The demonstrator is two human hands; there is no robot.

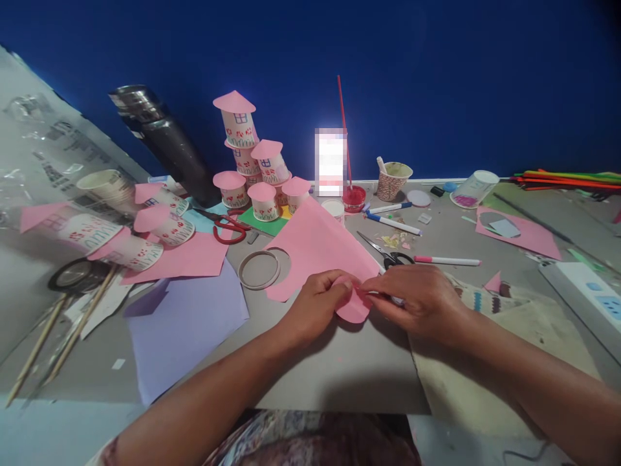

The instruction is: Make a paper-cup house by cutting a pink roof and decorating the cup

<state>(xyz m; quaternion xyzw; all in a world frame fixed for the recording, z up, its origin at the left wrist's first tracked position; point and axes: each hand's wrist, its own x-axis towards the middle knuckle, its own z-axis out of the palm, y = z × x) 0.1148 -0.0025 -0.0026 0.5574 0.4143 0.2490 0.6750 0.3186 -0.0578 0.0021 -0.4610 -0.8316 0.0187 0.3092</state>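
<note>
A small pink paper round [354, 309] is held between both hands just above the grey table [339, 369]. My left hand [315, 304] curls its fingers over the round's left edge. My right hand [417, 301] pinches the right edge with fingertips pressed together. A large pink paper sheet [315, 249] lies just behind the hands. A tower of paper cups with pink cone roofs [252, 165] stands at the back centre.
Black-handled scissors [385, 252], markers [446, 261] and a red paint pot [354, 197] lie behind the hands. Red scissors [228, 228], a tape ring [259, 269], purple paper [187, 320], more roofed cups [121, 243] and wooden sticks sit left. A power strip [589, 294] lies right.
</note>
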